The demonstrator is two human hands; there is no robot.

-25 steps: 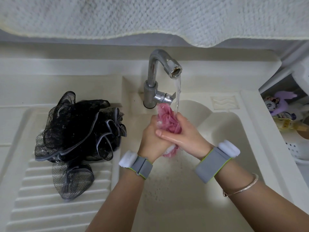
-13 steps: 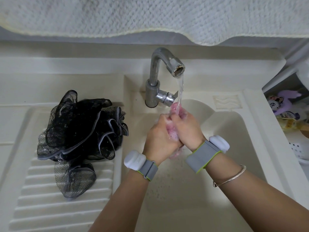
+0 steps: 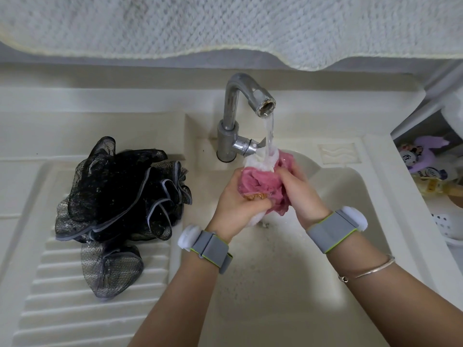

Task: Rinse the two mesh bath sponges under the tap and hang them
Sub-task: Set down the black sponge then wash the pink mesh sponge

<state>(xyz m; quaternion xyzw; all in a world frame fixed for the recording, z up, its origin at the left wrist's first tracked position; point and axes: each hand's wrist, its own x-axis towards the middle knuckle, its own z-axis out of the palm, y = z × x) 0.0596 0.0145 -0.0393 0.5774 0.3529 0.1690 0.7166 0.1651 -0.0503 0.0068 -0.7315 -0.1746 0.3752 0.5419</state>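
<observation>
A pink and white mesh sponge (image 3: 260,180) is squeezed between both hands over the sink basin (image 3: 350,221). My left hand (image 3: 234,204) grips its left side and my right hand (image 3: 302,196) grips its right side. Water runs from the chrome tap (image 3: 246,96) onto the sponge's white top. A black and grey mesh sponge (image 3: 120,196) lies loose on the ribbed drainboard (image 3: 62,296) to the left, untouched.
A white towel (image 3: 225,21) hangs across the top of the view. On the right, beside the sink, stand a white perforated basket (image 3: 448,221), bottles and a purple toy (image 3: 423,156).
The hands have spread apart and turned the pink sponge, so more of it shows, with its white part under the stream. The black sponge has not moved.
</observation>
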